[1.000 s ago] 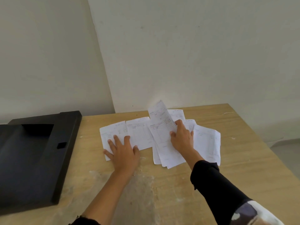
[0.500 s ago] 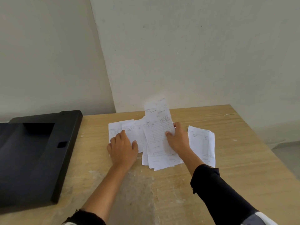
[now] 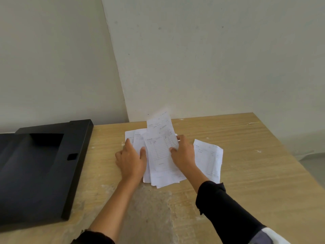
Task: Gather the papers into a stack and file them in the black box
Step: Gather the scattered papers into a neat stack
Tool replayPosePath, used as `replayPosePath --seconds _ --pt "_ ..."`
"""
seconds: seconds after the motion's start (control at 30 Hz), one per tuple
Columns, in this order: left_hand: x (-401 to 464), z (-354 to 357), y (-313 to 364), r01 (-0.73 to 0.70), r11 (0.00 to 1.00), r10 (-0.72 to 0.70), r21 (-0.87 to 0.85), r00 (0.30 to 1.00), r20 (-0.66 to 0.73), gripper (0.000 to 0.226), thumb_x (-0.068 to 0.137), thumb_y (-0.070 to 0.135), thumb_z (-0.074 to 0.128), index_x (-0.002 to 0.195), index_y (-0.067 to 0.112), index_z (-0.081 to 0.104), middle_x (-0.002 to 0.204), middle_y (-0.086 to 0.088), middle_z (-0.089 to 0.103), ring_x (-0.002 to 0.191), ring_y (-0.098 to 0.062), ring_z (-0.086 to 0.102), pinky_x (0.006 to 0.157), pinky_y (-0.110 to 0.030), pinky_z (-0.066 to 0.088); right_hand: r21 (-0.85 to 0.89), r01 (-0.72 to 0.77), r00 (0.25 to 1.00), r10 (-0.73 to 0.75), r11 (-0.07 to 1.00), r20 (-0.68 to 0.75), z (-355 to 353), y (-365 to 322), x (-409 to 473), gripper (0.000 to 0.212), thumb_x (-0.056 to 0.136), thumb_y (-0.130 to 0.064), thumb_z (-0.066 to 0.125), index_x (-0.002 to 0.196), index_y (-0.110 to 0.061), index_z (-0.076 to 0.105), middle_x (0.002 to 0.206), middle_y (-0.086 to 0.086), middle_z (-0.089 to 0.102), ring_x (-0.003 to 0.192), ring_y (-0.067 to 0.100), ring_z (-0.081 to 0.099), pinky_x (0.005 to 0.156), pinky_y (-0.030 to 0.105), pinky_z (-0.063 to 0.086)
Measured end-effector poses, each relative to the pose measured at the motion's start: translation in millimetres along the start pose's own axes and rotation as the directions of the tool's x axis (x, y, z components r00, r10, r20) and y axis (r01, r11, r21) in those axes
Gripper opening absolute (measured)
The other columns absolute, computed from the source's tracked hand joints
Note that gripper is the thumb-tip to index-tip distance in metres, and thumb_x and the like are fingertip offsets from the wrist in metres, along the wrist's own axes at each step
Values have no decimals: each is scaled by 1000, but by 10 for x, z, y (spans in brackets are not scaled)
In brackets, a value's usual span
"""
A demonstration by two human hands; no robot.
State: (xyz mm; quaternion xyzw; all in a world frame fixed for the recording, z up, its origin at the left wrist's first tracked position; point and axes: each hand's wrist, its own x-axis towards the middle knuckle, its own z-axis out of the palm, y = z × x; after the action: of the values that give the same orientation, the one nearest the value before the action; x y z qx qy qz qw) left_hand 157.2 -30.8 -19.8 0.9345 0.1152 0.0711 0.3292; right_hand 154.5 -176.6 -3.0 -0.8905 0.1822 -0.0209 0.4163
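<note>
Papers: the sheets (image 3: 162,155) lie on the bench (image 3: 246,173), right of the black box, most of them drawn into one loose, fanned pile between the two hands.
Black box: the black box (image 3: 40,173) sits at the left end of the bench, open side up, well apart from the pile; no sheet is visible inside it.
Left hand: the left hand (image 3: 131,161) lies palm down, fingers spread, unclenched, pressing on the leftmost sheets (image 3: 133,138) where they tuck under the pile; it grasps nothing.
Central pile: edges are not squared; corners stick out at the near end, and one sheet (image 3: 159,120) tilts up at the far end.
Right hand: the right hand (image 3: 183,155) is closed on the right edge of the pile, thumb on top, fingers apparently beneath.
Stray sheet: one paper (image 3: 210,159) lies flat just right of the right hand, partly under the wrist, not yet in the pile.
Done, as judged: most sheets collected.
Left, as judged: add the stray sheet, pull in the left sheets, square the edges, carry the stack left, file it in the box.
</note>
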Motion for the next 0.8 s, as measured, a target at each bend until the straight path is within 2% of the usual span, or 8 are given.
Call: replayPosePath --seconds 0.1,0.2,0.3,0.37,0.47,0.53,0.6,0.8 --pt "-35 17 50 7 996 -10 84 999 41 74 76 39 66 134 9 32 132 -17 48 120 -39 35 96 -48 34 -157 52 998 -57 986 -27 13 65 -35 44 88 -14 58 128 -7 41 126 10 50 119 27 43 100 37 41" --pt "-33 69 99 6 997 -11 74 998 63 80 72 35 71 135 8 29 135 -19 45 122 -39 35 98 -47 34 -100 71 997 -69 993 20 47 55 -84 41 93 -16 49 131 -7 40 129 12 47 119 27 44 99 36 41" --pt "-29 102 99 12 998 -16 58 998 65 86 69 37 74 134 6 28 136 -20 44 123 -38 37 100 -44 32 -137 57 993 -70 989 -93 -118 113 -112 34 94 -14 44 128 -7 46 126 12 50 116 24 44 95 32 39" --pt "-38 103 102 7 999 -10 46 998 64 87 66 37 77 133 5 29 134 -20 45 120 -38 39 99 -43 32 -271 2 983 -53 963 -178 -277 236 -129 34 92 -13 48 126 -10 48 128 10 50 120 25 40 98 34 36" --pt "-43 56 151 38 999 -39 23 997 71 90 64 31 80 133 6 29 134 -21 45 119 -41 39 96 -47 36 -423 -130 985 68 896 -159 -402 407 -161 47 87 -29 57 130 -17 43 137 8 42 131 28 31 105 44 32" --pt "-53 10 192 77 996 -80 44 994 70 89 63 30 81 132 8 29 135 -21 43 121 -42 38 96 -50 37 -390 -179 980 131 903 -147 -433 458 -168 56 83 -39 62 130 -19 41 139 8 38 130 29 32 105 48 32" --pt "-69 -24 224 108 993 -112 53 991 69 88 63 29 81 132 10 29 137 -19 42 123 -42 36 96 -51 36 -340 -195 976 148 920 -159 -481 471 -158 66 76 -41 70 131 -18 40 140 11 34 127 31 35 104 47 36" --pt "-34 -39 241 101 994 -96 -51 991 92 93 57 16 85 132 10 30 136 -20 35 121 -43 36 91 -51 42 -137 -240 964 219 961 -154 -643 452 -170 93 64 -17 84 138 -18 28 135 15 37 119 31 42 98 38 39"
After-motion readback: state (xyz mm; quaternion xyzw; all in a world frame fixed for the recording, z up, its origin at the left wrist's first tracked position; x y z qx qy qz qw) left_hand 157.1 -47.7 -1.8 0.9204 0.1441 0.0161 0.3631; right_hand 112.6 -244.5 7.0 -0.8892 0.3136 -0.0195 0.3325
